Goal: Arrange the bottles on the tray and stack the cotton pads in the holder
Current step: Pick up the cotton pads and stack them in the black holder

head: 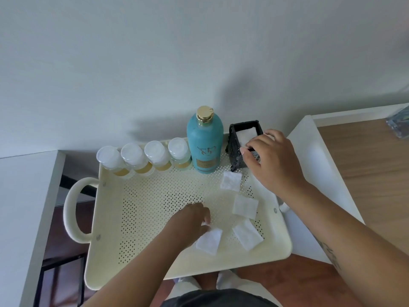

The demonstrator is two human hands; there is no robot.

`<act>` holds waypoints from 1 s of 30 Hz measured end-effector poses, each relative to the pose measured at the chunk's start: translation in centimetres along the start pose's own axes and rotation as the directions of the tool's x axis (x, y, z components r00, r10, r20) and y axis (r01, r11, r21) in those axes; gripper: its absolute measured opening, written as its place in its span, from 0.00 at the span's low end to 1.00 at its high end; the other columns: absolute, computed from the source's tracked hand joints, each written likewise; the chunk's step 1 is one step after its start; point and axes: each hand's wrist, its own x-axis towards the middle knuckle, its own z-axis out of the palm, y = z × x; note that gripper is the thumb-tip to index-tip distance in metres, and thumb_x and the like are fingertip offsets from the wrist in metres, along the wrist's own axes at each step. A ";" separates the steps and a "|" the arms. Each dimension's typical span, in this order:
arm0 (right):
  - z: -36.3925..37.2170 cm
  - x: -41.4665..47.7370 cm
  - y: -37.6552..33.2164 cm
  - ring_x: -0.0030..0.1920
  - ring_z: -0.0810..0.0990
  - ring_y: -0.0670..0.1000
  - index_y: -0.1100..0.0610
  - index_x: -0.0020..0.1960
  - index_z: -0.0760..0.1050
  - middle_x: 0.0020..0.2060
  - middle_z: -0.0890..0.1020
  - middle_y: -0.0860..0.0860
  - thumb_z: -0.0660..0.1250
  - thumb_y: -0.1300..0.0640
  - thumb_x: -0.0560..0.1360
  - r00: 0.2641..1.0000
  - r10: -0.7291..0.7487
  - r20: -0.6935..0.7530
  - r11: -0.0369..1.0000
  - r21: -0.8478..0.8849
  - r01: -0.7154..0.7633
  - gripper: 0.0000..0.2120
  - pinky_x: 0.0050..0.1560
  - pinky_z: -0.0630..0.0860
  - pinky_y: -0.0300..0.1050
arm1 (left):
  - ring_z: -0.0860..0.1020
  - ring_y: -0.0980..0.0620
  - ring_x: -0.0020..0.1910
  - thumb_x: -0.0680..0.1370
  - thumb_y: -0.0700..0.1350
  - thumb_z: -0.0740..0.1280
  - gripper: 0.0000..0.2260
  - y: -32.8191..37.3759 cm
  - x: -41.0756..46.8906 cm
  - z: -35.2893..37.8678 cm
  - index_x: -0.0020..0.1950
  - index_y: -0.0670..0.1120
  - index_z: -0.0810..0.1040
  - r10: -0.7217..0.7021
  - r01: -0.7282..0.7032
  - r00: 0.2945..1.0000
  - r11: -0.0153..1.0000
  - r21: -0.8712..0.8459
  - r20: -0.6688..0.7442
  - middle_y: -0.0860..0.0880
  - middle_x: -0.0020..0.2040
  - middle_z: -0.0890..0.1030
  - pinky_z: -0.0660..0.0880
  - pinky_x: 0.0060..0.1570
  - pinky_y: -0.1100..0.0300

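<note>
- Four small bottles [143,159] and the teal bottle [204,142] line the far edge of the tray [106,240].
- Your left hand [190,220] pinches a cotton pad [209,241] at its corner. It looks soft, featherlight and easily crumpled, so lift it by an edge.
- Three loose pads [244,207] lie flat at tray right.
- Your right hand [269,158] grips the black holder [243,145], pads already inside.

Looking steeply down and forward from head height, wide-angle and close over the cream perforated tray [106,251], with both forearms entering from the lower edge and wall filling the upper half.
</note>
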 end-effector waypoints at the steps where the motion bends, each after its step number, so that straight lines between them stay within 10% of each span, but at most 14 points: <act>1: 0.0 0.0 0.0 0.60 0.74 0.59 0.57 0.47 0.82 0.46 0.85 0.50 0.62 0.48 0.77 1.000 0.003 0.010 1.000 -0.002 -0.003 0.15 0.53 0.71 0.53 | 0.75 0.54 0.50 0.77 0.47 0.68 0.03 -0.1 0.0 0.0 0.50 0.51 0.79 0.004 -0.004 1.000 1.000 0.002 -0.001 0.53 0.51 0.78 0.74 0.49 0.60; 11: 0.1 -0.2 0.0 0.61 0.73 0.59 0.57 0.51 0.81 0.50 0.84 0.50 0.60 0.46 0.78 0.997 0.044 0.061 0.999 -0.002 -0.044 0.17 0.56 0.71 0.53 | 0.79 0.60 0.43 0.74 0.46 0.68 0.04 -0.2 -0.5 -1.8 0.42 0.54 0.75 -0.053 0.038 0.998 0.946 -0.321 -0.039 0.56 0.43 0.80 0.79 0.46 0.60; 18: -0.8 -1.7 -0.2 0.60 0.72 0.56 0.55 0.61 0.73 0.57 0.78 0.50 0.63 0.51 0.76 0.996 0.008 -0.087 0.990 0.142 0.005 0.16 0.59 0.68 0.49 | 0.82 0.49 0.42 0.75 0.47 0.72 0.03 2.4 0.7 -6.1 0.48 0.53 0.82 -0.185 0.001 0.970 0.649 -0.761 -0.156 0.48 0.43 0.85 0.81 0.47 0.56; 30: -2.7 -4.5 -2.3 0.49 0.71 0.37 0.47 0.52 0.78 0.45 0.79 0.37 0.66 0.46 0.75 0.955 0.285 0.085 0.839 0.459 -0.292 0.09 0.55 0.61 0.46 | 0.82 0.45 0.48 0.76 0.49 0.71 0.04 6.4 3.3 -9.0 0.48 0.52 0.84 -0.068 -0.139 0.977 0.513 -0.847 -0.201 0.49 0.46 0.87 0.81 0.50 0.57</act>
